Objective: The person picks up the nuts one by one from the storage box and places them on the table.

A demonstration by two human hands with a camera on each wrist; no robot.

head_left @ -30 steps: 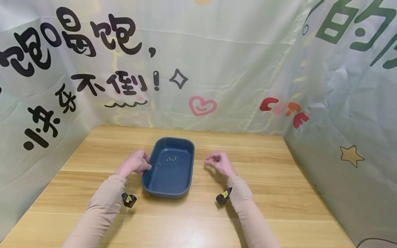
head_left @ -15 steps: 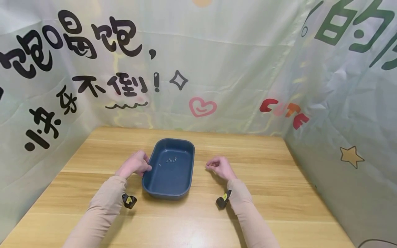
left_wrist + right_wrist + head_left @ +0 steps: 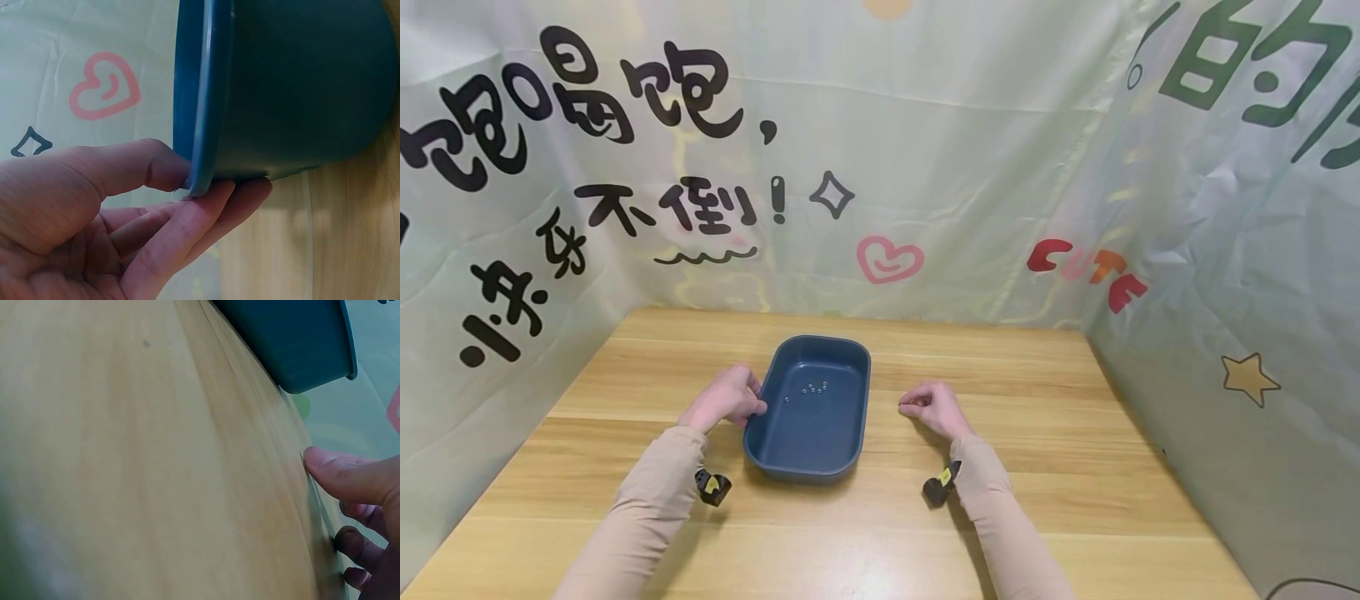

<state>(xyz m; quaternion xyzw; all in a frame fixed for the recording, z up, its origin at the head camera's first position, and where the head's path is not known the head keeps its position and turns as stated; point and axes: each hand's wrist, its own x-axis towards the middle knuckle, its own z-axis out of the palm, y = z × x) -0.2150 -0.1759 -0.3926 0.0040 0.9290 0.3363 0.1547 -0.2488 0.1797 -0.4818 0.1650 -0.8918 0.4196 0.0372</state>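
Blue tray (image 3: 811,440), left side pinched in left fingers (image 3: 175,234).

Tray (image 3: 805,437): on the table (image 3: 850,537), lower middle of frame
Beads (image 3: 813,390): in the tray
Left hand (image 3: 728,397): tray's left rim
Right hand (image 3: 937,408): right of tray

The head camera looks forward and down, from above and behind left fingers (image 3: 184,234) and right fingers (image 3: 361,547). Left wrist camera (image 3: 712,486) and right wrist camera (image 3: 937,490) face forward, close behind these. All views share the tray (image 3: 805,442).
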